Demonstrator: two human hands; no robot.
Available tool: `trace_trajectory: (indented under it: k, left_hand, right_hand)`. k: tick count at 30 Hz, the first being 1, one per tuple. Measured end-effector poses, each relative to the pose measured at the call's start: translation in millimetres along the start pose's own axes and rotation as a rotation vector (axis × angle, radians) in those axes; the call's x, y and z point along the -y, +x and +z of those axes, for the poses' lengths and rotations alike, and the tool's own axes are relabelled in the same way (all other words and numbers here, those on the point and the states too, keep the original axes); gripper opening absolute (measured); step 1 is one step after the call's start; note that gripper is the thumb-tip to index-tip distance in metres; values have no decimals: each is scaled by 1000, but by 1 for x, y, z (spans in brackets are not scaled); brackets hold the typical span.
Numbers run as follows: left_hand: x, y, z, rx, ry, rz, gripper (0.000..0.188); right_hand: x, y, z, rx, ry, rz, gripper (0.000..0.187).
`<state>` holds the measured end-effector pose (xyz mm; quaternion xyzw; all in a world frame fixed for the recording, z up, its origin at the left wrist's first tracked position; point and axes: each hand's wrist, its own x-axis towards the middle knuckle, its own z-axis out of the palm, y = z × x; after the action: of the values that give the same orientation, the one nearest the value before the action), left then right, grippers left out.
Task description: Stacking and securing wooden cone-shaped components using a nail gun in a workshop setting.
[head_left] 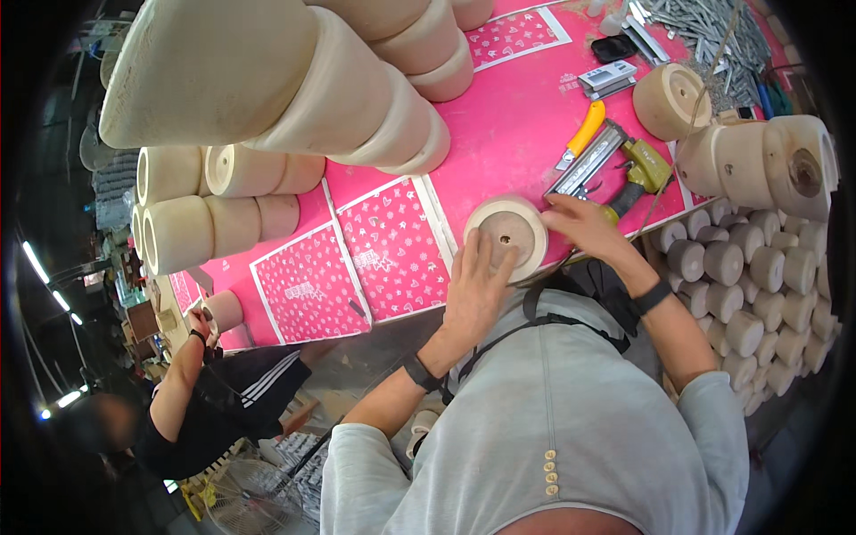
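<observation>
A round cream-coloured padded piece [530,214] sits at the near edge of the pink table, its flat disc with a small central hole facing up. My left hand [479,281] lies over its near left side, fingers stretched across the disc. At its right rim is my right hand [584,229], fingers extended and the thumb apart; whether the fingertips press on the rim I cannot tell. Just beyond that hand lies an olive-green and silver staple gun [615,165]. A yellow utility knife [586,129] rests alongside the gun.
Stacked cream cylinders [348,107] rise at the left. More cylinders [744,165] stand at the right, above a pile of small round pieces [744,267]. Silver staple strips [704,36] heap at the far right. A co-worker [192,392] handles a cylinder [223,309] at the left.
</observation>
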<state>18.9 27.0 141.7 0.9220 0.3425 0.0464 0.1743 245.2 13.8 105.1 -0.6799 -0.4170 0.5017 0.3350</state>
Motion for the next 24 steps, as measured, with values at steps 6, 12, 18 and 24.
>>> trace_trajectory:
  k: [6, 12, 18, 24]
  left_hand:
    - [-16, 1, 8, 13, -2, -45, 64]
    - [-3, 0, 16, -26, 101, 57, 59]
    - [10, -5, 9, 5, 123, 95, 56]
    - [1, -12, 8, -66, 44, -29, 54]
  right_hand:
    - [-73, -28, -59, -474, 162, 488, 47]
    - [-130, 4, -59, -565, 163, 539, 62]
    - [-181, 52, -59, -996, 417, 293, 52]
    - [-120, 24, -60, -697, 852, 267, 19]
